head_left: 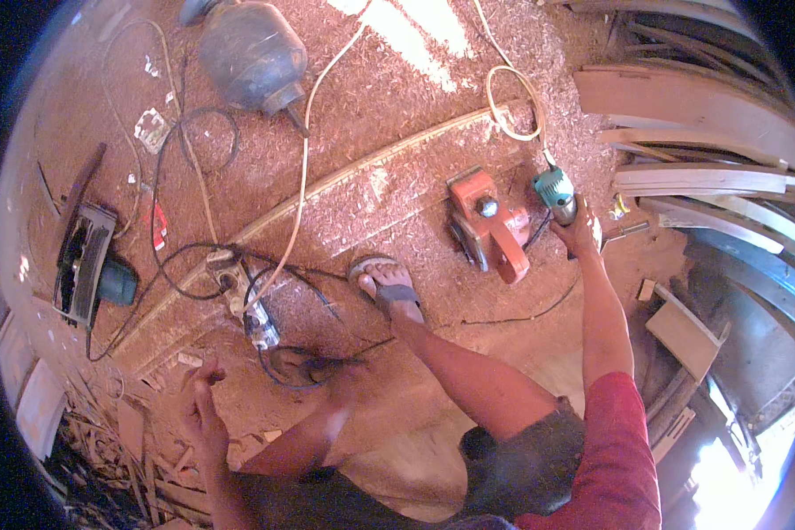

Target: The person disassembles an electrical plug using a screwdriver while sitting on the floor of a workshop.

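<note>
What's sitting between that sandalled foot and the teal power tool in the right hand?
In the head view, an orange electric planer lies between the sandalled foot and the teal power tool.

Right arm [607, 340] outstretched, left grip [205, 405] loose

The right arm runs nearly straight, well to the right of the sandalled foot [387, 281]. The right grip [578, 231] sits farther from the torso than that foot, its fingers curled firmly closed. The left grip lies left of the foot and nearer the torso, fingers slightly bent, above a foreshortened left forearm [227, 496].
</note>
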Demonstrator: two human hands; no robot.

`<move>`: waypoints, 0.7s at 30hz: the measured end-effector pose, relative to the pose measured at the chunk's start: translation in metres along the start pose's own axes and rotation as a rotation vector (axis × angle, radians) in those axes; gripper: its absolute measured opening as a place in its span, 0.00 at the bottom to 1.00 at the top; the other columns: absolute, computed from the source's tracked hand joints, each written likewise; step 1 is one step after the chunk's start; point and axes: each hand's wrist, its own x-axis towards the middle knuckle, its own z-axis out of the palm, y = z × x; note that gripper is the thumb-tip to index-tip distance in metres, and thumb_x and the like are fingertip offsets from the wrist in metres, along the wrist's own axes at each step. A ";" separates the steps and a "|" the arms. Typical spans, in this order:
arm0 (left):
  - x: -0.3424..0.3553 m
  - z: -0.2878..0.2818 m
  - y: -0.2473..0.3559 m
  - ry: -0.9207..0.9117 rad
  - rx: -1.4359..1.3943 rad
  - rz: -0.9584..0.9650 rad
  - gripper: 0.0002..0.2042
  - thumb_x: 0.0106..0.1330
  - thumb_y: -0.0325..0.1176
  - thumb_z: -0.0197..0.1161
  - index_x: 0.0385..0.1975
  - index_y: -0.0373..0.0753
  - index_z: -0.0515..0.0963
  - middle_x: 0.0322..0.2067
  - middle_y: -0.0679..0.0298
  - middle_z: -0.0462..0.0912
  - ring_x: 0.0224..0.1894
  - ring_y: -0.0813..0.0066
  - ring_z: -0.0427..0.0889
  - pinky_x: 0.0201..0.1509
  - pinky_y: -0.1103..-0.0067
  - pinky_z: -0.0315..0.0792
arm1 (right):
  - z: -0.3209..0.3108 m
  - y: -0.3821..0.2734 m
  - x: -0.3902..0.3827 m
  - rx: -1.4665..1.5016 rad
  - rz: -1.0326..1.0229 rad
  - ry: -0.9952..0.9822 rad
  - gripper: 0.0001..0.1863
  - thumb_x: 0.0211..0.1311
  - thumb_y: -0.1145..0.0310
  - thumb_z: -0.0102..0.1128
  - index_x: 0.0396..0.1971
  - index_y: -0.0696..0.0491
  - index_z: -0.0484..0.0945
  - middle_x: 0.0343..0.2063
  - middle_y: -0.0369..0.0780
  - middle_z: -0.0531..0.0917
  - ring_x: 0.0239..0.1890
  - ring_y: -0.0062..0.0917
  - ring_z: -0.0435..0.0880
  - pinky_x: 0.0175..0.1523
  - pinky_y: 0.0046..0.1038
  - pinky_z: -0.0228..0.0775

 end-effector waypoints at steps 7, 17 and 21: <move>0.019 -0.016 -0.011 0.202 0.070 -0.004 0.21 0.76 0.41 0.43 0.52 0.31 0.77 0.36 0.58 0.81 0.40 0.70 0.77 0.48 0.74 0.70 | 0.016 -0.016 0.006 -0.091 -0.031 -0.082 0.41 0.39 0.55 0.75 0.55 0.53 0.67 0.47 0.52 0.78 0.49 0.50 0.78 0.51 0.45 0.72; 0.023 -0.027 -0.001 0.187 0.083 0.169 0.22 0.76 0.42 0.44 0.58 0.31 0.72 0.37 0.57 0.79 0.40 0.70 0.77 0.48 0.74 0.71 | 0.018 -0.015 0.019 -0.278 0.002 -0.359 0.47 0.32 0.44 0.78 0.56 0.48 0.72 0.50 0.46 0.80 0.53 0.44 0.78 0.57 0.43 0.70; 0.044 -0.043 0.003 0.237 0.091 0.399 0.24 0.77 0.45 0.42 0.59 0.30 0.71 0.40 0.55 0.80 0.43 0.68 0.79 0.51 0.72 0.72 | 0.029 0.056 0.048 0.009 0.028 -0.416 0.36 0.33 0.49 0.77 0.45 0.53 0.79 0.36 0.49 0.85 0.40 0.43 0.84 0.46 0.41 0.76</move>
